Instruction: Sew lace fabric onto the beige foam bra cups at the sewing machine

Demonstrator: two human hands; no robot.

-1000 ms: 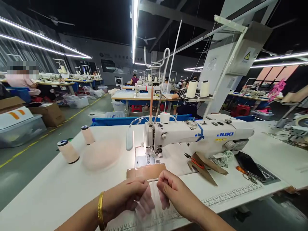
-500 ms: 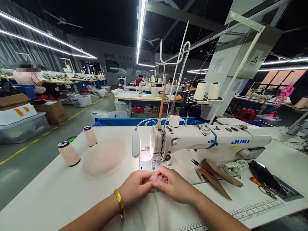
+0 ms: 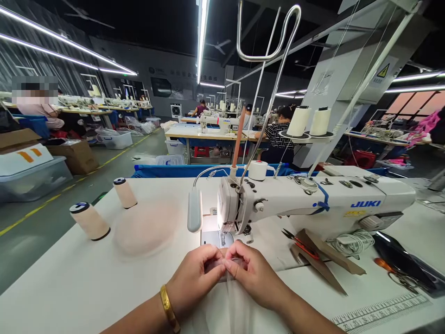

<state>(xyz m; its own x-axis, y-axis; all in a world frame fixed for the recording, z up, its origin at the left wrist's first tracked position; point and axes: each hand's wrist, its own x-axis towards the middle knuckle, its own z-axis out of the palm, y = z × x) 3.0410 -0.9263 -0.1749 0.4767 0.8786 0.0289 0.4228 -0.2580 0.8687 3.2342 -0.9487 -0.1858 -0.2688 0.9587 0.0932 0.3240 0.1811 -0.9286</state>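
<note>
Both hands meet in front of the needle of a white sewing machine (image 3: 278, 199). My left hand (image 3: 196, 276), below a gold bangle (image 3: 168, 306), pinches a thin, sheer white fabric (image 3: 229, 301) between thumb and fingers. Close beside it, my right hand (image 3: 255, 273) pinches the same fabric, the fingertips of the two hands nearly touching. From the fingers the fabric hangs down toward the table's front edge. Just beyond the fingertips are the presser foot (image 3: 223, 237) and metal needle plate (image 3: 211, 238). A small lamp (image 3: 194, 211) lights this spot.
Left on the table are two peach thread cones (image 3: 91, 221) and a sheer pale fabric piece (image 3: 144, 229). To the right lie red-handled thread snips (image 3: 302, 246) on brown card (image 3: 330, 260), a coiled white cable (image 3: 351, 243), scissors (image 3: 403, 280) and a printed ruler (image 3: 385, 313). Other people sit at machines beyond.
The view has moved closer to the machine. My fingers have shifted on the fabric, both thumbs and index fingertips now pinched up together at its edge.
</note>
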